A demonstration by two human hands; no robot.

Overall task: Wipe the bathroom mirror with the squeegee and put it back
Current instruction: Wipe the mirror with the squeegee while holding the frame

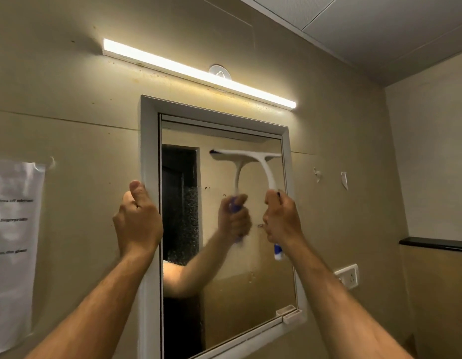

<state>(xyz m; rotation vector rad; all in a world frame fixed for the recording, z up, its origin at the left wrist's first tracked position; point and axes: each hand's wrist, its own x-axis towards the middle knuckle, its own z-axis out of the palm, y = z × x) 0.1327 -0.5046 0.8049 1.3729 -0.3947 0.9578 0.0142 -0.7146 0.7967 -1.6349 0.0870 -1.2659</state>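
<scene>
- Your right hand [281, 218] has its grip curled round the squeegee [270, 174] handle, blade pressed high on the mirror [224, 255].
- Your left hand [138, 221] has its grip wrapped round the mirror's white frame [149, 141], left edge.

Beige panelled walls [69, 81] met a pale ceiling [380, 19] at one o'clock; a lit tube lamp [199, 73] glowed at twelve; a taped paper sheet [12, 242] hung at nine; a dark shelf [432, 244] and a white socket [347, 275] sat at three.
</scene>
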